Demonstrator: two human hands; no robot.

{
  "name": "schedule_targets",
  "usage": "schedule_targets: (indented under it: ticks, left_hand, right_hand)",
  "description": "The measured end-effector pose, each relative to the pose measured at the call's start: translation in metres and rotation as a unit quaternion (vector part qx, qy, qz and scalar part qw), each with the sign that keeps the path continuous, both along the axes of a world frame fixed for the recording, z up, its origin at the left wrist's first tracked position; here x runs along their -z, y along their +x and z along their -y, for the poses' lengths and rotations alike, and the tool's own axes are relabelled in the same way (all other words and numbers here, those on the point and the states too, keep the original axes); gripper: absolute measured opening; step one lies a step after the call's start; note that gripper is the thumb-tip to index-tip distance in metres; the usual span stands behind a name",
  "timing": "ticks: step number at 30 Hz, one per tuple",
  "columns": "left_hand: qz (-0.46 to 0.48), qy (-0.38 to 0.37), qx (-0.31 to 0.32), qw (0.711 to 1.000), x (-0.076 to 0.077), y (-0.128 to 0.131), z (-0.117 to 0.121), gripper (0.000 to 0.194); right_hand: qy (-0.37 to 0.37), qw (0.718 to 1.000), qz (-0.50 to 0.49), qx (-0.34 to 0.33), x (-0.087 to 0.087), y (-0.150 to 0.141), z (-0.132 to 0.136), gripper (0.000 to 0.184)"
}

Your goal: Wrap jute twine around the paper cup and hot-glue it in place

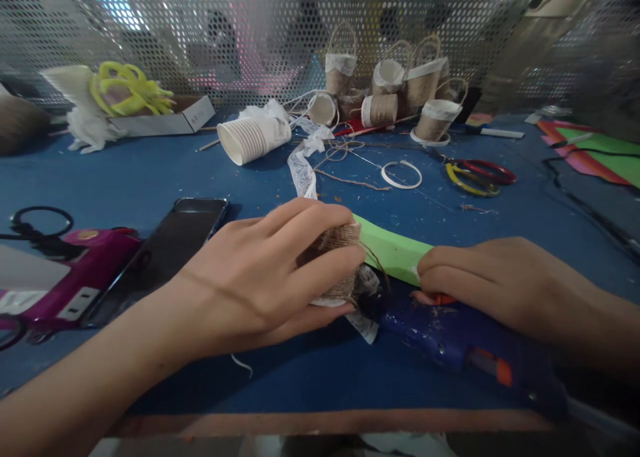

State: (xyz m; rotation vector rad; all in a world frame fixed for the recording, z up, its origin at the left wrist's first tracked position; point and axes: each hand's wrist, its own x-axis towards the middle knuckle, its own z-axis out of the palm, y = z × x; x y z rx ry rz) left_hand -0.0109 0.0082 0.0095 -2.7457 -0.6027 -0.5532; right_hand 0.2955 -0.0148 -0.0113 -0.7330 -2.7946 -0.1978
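Note:
My left hand is closed around a small twine-wrapped cup, which lies on its side with a white rim low down. A scrap of white lace hangs beside the cup, and a loose brown twine end curls off it. My right hand is curled over a dark blue glue gun, fingers at its orange trigger; the handle is hidden under the hand. The gun's dark nozzle points left, close to the cup. A light green strip runs from behind the cup to the right fingertips.
Behind the hands lie lace ribbon, a white ring and scissors. Stacked paper cups and several twine-wrapped baskets stand near the mesh screen. Left are a phone and a purple device.

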Motion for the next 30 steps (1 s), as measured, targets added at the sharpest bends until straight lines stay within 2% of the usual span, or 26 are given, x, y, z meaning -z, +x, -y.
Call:
schedule_targets:
  ticks: [10,15,30]
  left_hand:
    - [-0.001,0.011,0.001,1.000,0.0006,0.0005,0.0005,0.031]
    - [-0.009,-0.006,-0.020,1.000,-0.0005,0.0013,0.0030,0.030]
    - [0.003,0.011,0.009,1.000,0.0002,0.0001,-0.0004,0.032]
  right_hand:
    - [-0.007,1.000,-0.001,0.003,0.0006,0.0016,-0.0009,0.030]
    - [-0.011,1.000,0.001,0.007,0.0007,0.0019,-0.0017,0.031]
    - [-0.027,0.999,0.030,0.028,-0.0010,0.0017,-0.0007,0.033]
